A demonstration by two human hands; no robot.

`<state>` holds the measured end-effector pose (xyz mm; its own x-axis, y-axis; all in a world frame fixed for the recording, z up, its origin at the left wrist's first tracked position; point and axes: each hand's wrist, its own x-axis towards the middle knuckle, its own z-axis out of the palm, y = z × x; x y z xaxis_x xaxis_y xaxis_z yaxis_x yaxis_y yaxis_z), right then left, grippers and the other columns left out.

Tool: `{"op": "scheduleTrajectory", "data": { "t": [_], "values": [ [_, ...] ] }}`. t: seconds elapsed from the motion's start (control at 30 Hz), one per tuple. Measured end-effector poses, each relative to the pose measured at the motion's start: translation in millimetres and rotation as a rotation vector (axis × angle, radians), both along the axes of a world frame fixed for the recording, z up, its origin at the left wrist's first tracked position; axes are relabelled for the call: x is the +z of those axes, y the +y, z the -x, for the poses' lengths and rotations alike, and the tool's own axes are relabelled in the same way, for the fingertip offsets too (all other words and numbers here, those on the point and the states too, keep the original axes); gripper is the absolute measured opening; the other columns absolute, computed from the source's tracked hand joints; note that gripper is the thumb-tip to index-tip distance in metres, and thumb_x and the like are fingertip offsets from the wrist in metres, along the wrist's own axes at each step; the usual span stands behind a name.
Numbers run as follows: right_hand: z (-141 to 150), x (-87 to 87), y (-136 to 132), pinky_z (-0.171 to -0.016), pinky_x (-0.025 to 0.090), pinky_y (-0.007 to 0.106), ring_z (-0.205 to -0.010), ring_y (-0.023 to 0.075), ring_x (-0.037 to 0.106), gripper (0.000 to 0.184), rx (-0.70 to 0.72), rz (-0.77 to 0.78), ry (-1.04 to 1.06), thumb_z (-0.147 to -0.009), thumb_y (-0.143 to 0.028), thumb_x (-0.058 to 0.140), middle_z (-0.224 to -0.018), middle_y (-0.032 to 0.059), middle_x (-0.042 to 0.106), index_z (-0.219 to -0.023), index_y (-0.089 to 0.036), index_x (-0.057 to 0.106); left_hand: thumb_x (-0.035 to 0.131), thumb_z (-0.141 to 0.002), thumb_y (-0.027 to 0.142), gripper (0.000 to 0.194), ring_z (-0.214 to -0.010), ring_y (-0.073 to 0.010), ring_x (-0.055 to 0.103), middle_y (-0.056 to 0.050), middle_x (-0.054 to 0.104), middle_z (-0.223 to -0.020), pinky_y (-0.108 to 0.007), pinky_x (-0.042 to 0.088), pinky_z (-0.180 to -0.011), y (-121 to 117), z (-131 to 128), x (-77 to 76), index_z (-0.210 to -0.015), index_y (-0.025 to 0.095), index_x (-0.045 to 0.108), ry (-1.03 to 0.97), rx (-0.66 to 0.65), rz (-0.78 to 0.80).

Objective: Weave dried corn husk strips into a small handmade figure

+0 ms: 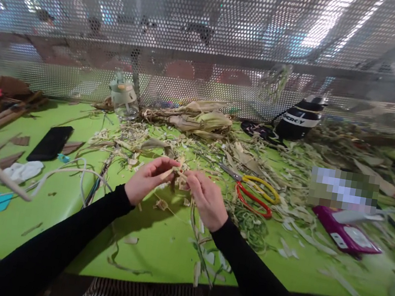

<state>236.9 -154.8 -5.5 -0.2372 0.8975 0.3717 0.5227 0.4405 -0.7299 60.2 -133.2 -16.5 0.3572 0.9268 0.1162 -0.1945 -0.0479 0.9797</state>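
Note:
Both hands meet over the middle of the green table, with a small piece of dried corn husk (175, 173) between them. My left hand (150, 179) pinches the husk from the left, thumb and fingers together. From the right, my right hand (206, 198) closes its fingertips on the same piece; part of it is hidden by the fingers. A long thin husk strip (195, 227) hangs or lies just below my right hand. Scissors (251, 186) with yellow and red handles lie to the right, blades toward the hands.
Dried husks (198, 120) are heaped at the back below a perforated metal screen (217, 26). A clear bottle (125, 96), a black bottle (299, 119), a phone (50, 143), white cables (83, 170) and a purple device (345, 234) stand or lie around. Scraps litter the green table (152, 266).

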Motion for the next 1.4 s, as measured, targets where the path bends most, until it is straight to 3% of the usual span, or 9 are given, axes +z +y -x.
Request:
{"op": "scheduleTrajectory", "data": {
  "t": [0.1, 0.4, 0.6, 0.7, 0.8, 0.9, 1.0, 1.2, 1.4],
  "values": [
    [-4.9, 1.4, 2.7, -0.069, 0.043, 0.028, -0.08, 0.0177, 0.057, 0.028, -0.115, -0.085, 0.102, -0.093, -0.038, 0.04, -0.092, 0.0065, 0.064, -0.1, -0.019, 0.059, 0.063, -0.08, 0.037, 0.029, -0.086, -0.0133, 0.061, -0.006, 0.066, -0.097, -0.026, 0.046, -0.08, -2.8, -1.2, 0.7, -0.1, 0.017, 0.055, 0.036, 0.048, -0.057],
    [-3.2, -10.5, 6.9, -0.067, 0.049, 0.029, -0.077, 0.0164, 0.06, 0.027, 0.07, 0.12, 0.244, -0.084, -0.037, 0.056, -0.088, 0.0042, 0.064, -0.104, -0.02, 0.062, 0.071, -0.073, 0.03, 0.078, -0.084, -0.0148, 0.065, -0.001, 0.068, -0.086, -0.031, 0.048, -0.084, -9.3, -3.9, 6.3, -0.131, 0.023, 0.018, -0.029, 0.083, -0.019],
    [-3.9, -13.5, 9.1, -0.069, 0.049, 0.028, -0.077, 0.0149, 0.059, 0.022, 0.099, 0.146, 0.329, -0.082, -0.034, 0.059, -0.087, 0.0026, 0.062, -0.1, -0.022, 0.061, 0.071, -0.07, 0.036, 0.038, -0.09, -0.0168, 0.063, -0.006, 0.068, -0.095, -0.032, 0.047, -0.087, -2.2, -2.8, -5.5, -0.098, 0.015, 0.058, 0.038, 0.034, 0.078],
    [-4.8, -11.0, 8.7, -0.073, 0.048, 0.031, -0.084, 0.0174, 0.059, 0.022, 0.047, 0.069, 0.26, -0.082, -0.034, 0.06, -0.094, 0.0045, 0.063, -0.101, -0.022, 0.059, 0.071, -0.069, 0.037, 0.028, -0.084, -0.0155, 0.061, -0.005, 0.066, -0.091, -0.03, 0.047, -0.08, -3.2, -1.0, -3.8, -0.085, 0.015, 0.062, 0.125, 0.061, 0.017],
    [-5.8, -7.8, 7.2, -0.082, 0.044, 0.036, -0.102, 0.0226, 0.053, 0.021, -0.117, -0.123, 0.133, -0.082, -0.034, 0.061, -0.109, 0.0074, 0.059, -0.099, -0.022, 0.059, 0.07, -0.071, 0.034, 0.025, -0.07, -0.0106, 0.056, -0.001, 0.063, -0.082, -0.024, 0.046, -0.068, -6.9, 0.6, 3.0, -0.087, 0.016, 0.062, 0.217, 0.134, -0.093],
    [-3.9, -7.4, 4.7, -0.075, 0.043, 0.034, -0.092, 0.0207, 0.054, 0.014, -0.132, -0.191, 0.06, -0.087, -0.034, 0.053, -0.098, 0.0068, 0.061, -0.087, -0.02, 0.058, 0.067, -0.075, 0.034, 0.025, -0.062, -0.0086, 0.053, 0.0, 0.062, -0.076, -0.021, 0.045, -0.061, -10.2, 0.1, 6.3, -0.091, 0.017, 0.061, 0.25, 0.161, -0.129],
    [0.4, -10.7, 3.3, -0.061, 0.041, 0.028, -0.068, 0.0154, 0.052, 0.019, -0.01, -0.121, -0.01, -0.09, -0.034, 0.049, -0.078, 0.0035, 0.059, -0.081, -0.02, 0.057, 0.066, -0.076, 0.031, 0.024, -0.074, -0.0116, 0.059, -0.003, 0.065, -0.084, -0.024, 0.048, -0.07, -11.2, -2.2, 3.2, -0.093, 0.016, 0.058, 0.187, 0.131, -0.134],
    [1.6, -14.4, 6.8, -0.056, 0.038, 0.025, -0.061, 0.0128, 0.05, 0.019, -0.021, -0.138, -0.005, -0.09, -0.032, 0.048, -0.07, 0.001, 0.057, -0.082, -0.019, 0.059, 0.061, -0.079, 0.029, 0.034, -0.1, -0.0196, 0.059, -0.01, 0.061, -0.109, -0.03, 0.049, -0.083, -11.3, -0.8, 0.4, -0.11, 0.016, 0.056, 0.055, -0.066, -0.052],
    [0.9, -14.1, 6.3, -0.056, 0.039, 0.025, -0.06, 0.0124, 0.049, 0.012, -0.05, -0.172, -0.011, -0.087, -0.028, 0.053, -0.071, 0.0009, 0.055, -0.081, -0.019, 0.057, 0.062, -0.079, 0.043, 0.042, -0.103, -0.0217, 0.053, -0.011, 0.053, -0.123, -0.027, 0.049, -0.074, -13.8, 9.2, 10.3, -0.113, 0.018, 0.06, 0.231, 0.0, -0.105]
  ]
}}
